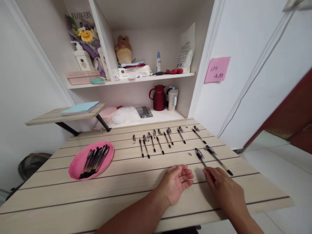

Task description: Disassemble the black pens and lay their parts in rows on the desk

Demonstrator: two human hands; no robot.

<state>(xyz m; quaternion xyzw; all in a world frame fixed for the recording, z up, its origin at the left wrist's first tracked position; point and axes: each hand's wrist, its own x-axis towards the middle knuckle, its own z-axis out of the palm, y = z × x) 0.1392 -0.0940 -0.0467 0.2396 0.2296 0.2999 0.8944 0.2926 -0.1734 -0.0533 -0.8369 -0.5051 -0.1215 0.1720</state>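
Observation:
My right hand [224, 190] pinches the lower end of a black gel pen [200, 157] at the table's right front, the other end pointing away from me. To its left my left hand [175, 182] rests palm up, fingers loosely curled and holding nothing. Just right of the pinched pen lies another pen [219, 159] with a cap beside its upper end. A small metal pen tip [189, 154] sits above the gap between my hands. Farther back, several pen pieces [159, 145] lie in a row, with dark caps [159, 131] and tiny parts near their upper ends.
A pink dish [73, 165] with several assembled pens [94, 162] stands at the left. Behind it, a raised wooden shelf [44, 117] carries blue paper [80, 108]. At the back, a white cabinet holds a red jug [159, 98], a cup [173, 99] and bottles.

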